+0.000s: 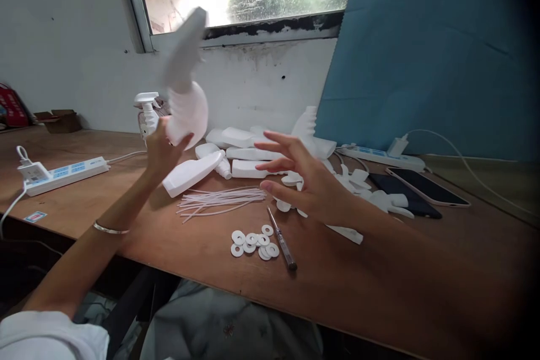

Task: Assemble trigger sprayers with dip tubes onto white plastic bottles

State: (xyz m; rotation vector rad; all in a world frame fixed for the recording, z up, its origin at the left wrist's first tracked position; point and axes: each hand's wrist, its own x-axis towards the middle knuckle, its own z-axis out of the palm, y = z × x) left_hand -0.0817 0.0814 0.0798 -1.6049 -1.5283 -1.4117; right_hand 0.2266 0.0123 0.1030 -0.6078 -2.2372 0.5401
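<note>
A: Far left?
B: Power strip point(70, 174), white, plug fitted, on the wooden table point(80, 208); a snagged cable could drag it
A: Next?
B: Trigger spray bottle point(147, 104), upright. Left hand point(169, 143), closed around a white ribbed bottle point(188, 112), raised, tilted, upper part blurred. Likely fault: a slip, as the plastic looks smooth and the grip sits low
A: Centre?
B: Thin white tubes point(223, 198), loose bundle, before white bottles point(247, 154), lying heaped; a dropped bottle could scatter both. Nearer, flat white rings point(255, 241), some overlapping; a passing forearm could sweep them off the near edge. Just beside, screwdriver point(282, 241), apt to roll if nudged
A: Right?
B: Right hand point(310, 177), fingers spread, nothing visibly held; contact below, cannot tell. White bladed pieces point(356, 180), loosely piled; a low wrist could catch them. Last, phone point(426, 185), screen up, exposed to anything toppling
</note>
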